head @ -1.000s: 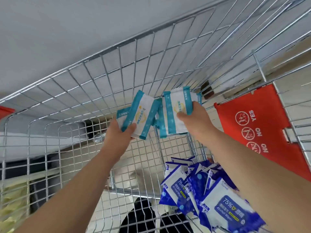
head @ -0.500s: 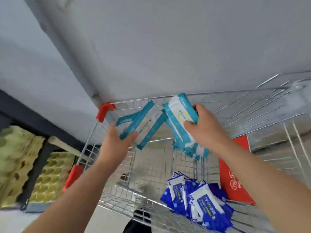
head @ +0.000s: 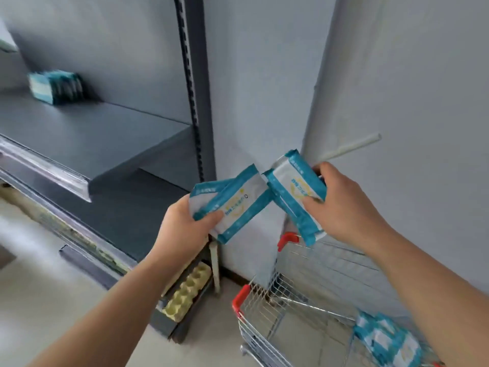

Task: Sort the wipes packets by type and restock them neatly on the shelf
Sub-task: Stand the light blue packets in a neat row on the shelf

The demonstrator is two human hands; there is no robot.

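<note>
Wipes packets (head: 238,205) in hands (head: 185,229), print blurred

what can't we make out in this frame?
All head view:
- Packet count in the left grip: the left bundle overlaps itself, and the thumb covers a corner.
- Packet count in the right grip: the right bundle is stacked, partly behind fingers.
- Print on the shelf stack: motion-blurred and small.
- Type of the cart packets: blurred, cut off by the bottom edge.

Teal wipes packets (head: 238,205) in left hand (head: 185,226), more in right hand (head: 344,207), near grey shelf (head: 92,133).
</note>
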